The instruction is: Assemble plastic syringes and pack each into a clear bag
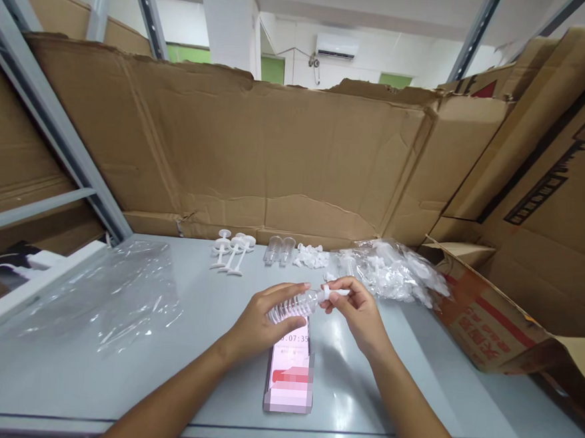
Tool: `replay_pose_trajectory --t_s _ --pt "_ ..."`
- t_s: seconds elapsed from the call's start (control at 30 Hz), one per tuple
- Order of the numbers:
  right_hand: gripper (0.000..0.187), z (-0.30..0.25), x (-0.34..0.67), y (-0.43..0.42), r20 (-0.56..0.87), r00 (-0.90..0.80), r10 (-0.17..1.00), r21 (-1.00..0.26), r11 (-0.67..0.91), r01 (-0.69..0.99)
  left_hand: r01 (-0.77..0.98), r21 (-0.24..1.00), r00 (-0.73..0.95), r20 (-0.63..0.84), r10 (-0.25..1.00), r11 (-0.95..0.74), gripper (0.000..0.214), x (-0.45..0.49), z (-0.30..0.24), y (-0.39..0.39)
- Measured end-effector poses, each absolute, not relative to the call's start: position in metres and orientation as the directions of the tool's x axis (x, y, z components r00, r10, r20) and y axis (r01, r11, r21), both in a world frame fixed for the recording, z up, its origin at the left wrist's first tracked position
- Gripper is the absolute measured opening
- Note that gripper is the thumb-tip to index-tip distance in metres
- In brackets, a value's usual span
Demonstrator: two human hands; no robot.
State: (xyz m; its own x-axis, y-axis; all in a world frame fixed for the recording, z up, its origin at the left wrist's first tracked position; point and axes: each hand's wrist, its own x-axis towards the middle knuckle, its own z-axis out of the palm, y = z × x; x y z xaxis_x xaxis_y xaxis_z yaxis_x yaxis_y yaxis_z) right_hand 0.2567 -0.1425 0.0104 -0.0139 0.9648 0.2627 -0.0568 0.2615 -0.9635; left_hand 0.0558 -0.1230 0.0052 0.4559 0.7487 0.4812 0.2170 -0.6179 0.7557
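My left hand point(276, 311) is wrapped round a clear ribbed plastic tube point(293, 307), held tilted above the table with its narrow end to the right. At that end, the fingers of my right hand point(354, 307) pinch a white nozzle cap point(326, 292), which touches the tube's neck. Whether the cap is threaded on, I cannot tell. Below the hands lies a phone point(291, 362) showing a timer, its top partly covered by my left hand. Behind them are small white caps point(311, 256) in a pile and two more clear ribbed tubes point(279, 250).
Several white plungers point(234, 251) lie at the back left of the tubes. A clear bag of white parts point(394, 269) rests at the back right, beside an open cardboard box point(486, 312). An empty plastic bag point(141, 295) and a power strip point(37, 281) are leftward. Cardboard point(297, 152) walls the back.
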Motion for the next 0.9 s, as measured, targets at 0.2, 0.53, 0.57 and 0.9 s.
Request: replay_pose_trajectory --t_s 0.2,0.53,0.57,0.9 --pt "0.019 0.012 0.26 -0.146 0.269 -0.174 0.947 -0.962 0.272 -0.009 0.299 0.608 0.486 0.566 0.666 -0.735 0.046 0.052 0.004 -0.122" --pt "0.022 0.007 0.262 -0.142 0.378 -0.206 0.902 -0.895 0.413 0.168 0.36 0.461 0.518 0.624 0.585 -0.811 0.046 0.05 0.002 -0.118" --pt "0.021 0.006 0.262 -0.142 0.365 -0.199 0.909 -0.898 0.401 0.184 0.374 0.465 0.509 0.621 0.596 -0.803 0.047 0.05 0.001 -0.118" --pt "0.022 0.009 0.261 -0.144 0.25 -0.098 0.963 -0.945 0.265 0.193 0.279 0.342 0.523 0.729 0.441 -0.897 0.04 0.048 -0.006 -0.112"
